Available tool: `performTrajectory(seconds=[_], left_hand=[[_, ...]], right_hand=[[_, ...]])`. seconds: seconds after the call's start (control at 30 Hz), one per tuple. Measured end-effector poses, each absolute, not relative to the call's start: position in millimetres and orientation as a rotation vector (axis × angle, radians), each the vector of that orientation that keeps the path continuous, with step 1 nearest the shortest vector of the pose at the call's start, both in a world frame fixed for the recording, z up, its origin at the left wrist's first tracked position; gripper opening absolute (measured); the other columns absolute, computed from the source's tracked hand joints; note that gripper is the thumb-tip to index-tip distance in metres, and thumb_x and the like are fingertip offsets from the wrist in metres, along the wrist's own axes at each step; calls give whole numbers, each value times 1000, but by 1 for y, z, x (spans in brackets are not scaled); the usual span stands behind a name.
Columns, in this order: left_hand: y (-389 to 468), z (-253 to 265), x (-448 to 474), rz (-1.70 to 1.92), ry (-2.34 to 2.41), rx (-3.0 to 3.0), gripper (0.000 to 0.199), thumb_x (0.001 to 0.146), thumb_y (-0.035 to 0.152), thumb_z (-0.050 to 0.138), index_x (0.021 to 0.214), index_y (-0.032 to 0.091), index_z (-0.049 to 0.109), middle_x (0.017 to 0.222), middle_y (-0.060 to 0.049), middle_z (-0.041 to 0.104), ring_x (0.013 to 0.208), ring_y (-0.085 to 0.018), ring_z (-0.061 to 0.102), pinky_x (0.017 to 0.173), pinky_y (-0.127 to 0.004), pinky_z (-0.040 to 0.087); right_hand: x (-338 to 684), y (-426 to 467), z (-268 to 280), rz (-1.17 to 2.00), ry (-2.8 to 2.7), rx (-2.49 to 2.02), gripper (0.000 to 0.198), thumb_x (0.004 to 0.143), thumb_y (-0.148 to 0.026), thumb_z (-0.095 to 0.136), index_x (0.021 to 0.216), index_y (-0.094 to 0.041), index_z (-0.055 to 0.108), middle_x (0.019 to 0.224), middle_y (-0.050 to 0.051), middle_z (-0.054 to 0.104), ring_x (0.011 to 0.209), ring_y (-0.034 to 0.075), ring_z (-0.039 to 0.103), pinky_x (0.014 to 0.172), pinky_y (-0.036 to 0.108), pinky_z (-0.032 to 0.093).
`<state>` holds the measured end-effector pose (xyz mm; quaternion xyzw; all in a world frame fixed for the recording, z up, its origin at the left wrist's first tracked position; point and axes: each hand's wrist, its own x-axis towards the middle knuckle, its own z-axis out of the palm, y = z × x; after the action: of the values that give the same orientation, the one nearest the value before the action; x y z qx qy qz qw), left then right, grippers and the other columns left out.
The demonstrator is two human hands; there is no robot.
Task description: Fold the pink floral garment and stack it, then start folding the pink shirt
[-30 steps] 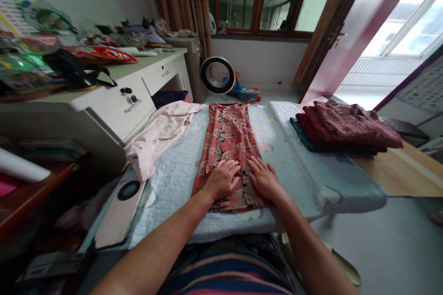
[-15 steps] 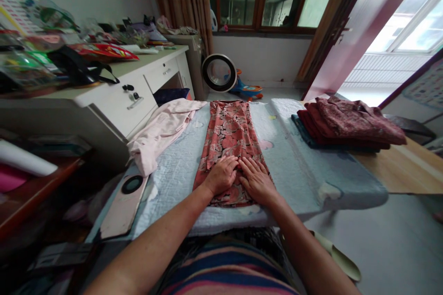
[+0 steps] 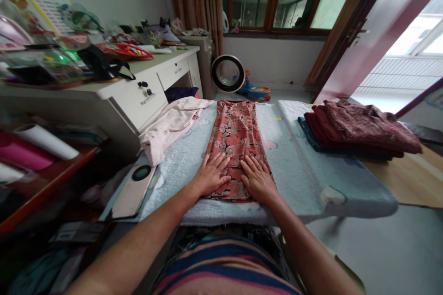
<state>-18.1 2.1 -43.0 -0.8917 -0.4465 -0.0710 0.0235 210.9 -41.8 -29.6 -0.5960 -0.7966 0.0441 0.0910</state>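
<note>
A red flower-patterned garment [image 3: 237,133], folded into a long narrow shape, lies flat on the light blue quilted cover [image 3: 290,170] in front of me. My left hand [image 3: 212,175] rests flat on its near left part with the fingers spread. On the near right part lies my right hand [image 3: 258,177], also flat and with fingers apart. Neither hand grips the cloth. To the left of the garment is a crumpled pale pink garment [image 3: 173,122].
A stack of folded dark red and teal clothes [image 3: 360,126] sits at the right. Near the left edge lies a pale flat piece with a dark round hole [image 3: 129,198]. A white desk [image 3: 145,97] loaded with clutter stands at the left, and a ride-on toy [image 3: 256,90] beyond the table.
My left hand has moved left and its fingers have spread out flat. The right hand stays flat on the garment. The view has shifted slightly to the left.
</note>
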Motion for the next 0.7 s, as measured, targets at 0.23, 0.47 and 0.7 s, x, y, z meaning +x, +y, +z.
performTrajectory(seconds=[0.23, 0.47, 0.7], left_hand=[[-18, -35, -48, -124, -1729, -2620, 69, 98, 58, 40, 156, 24, 30, 164, -11, 26, 150, -28, 29, 118, -56, 27], [-26, -29, -56, -223, -1895, -2446, 60, 98, 52, 43, 151, 26, 41, 159, -15, 38, 147, -36, 32, 115, -70, 21], [-15, -23, -10, -461, -1432, -2745, 50, 99, 35, 45, 147, 22, 46, 161, -7, 36, 150, -25, 28, 121, -48, 26]], right_hand=[[212, -41, -31, 116, -2391, -1790, 56, 101, -41, 38, 155, -26, 37, 164, 3, 27, 152, 24, 21, 121, 50, 19], [210, -41, -30, 102, -2396, -1830, 56, 100, -40, 38, 155, -28, 36, 164, 1, 26, 152, 25, 21, 121, 49, 19], [210, -41, -32, 81, -2405, -1824, 57, 100, -39, 39, 156, -27, 35, 165, 1, 25, 152, 24, 21, 121, 49, 18]])
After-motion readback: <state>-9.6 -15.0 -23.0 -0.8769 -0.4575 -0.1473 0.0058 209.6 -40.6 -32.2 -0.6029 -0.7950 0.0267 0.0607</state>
